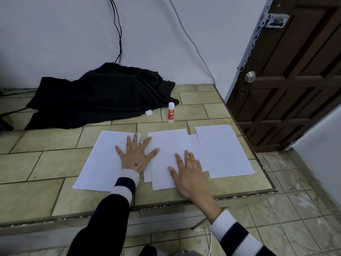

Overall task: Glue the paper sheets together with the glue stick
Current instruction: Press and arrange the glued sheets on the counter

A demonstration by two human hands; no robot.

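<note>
1. We press our left hand [135, 156] flat, fingers spread, across the seam between the left sheet [103, 163] and the middle sheets [166, 145], likely to bond the glued overlap.
2. Our right hand [188, 172] lies flat and open on the middle sheets' near corner, pinning them against sliding.
3. The right sheet [223, 150] overlaps the middle sheets' edge; neither hand touches it.
4. The glue stick [171, 112] stands upright on the tiled bench [46, 137] behind the paper, its cap [148, 113] off beside the black cloth [99, 95], presumably ready for the next seam.
</note>
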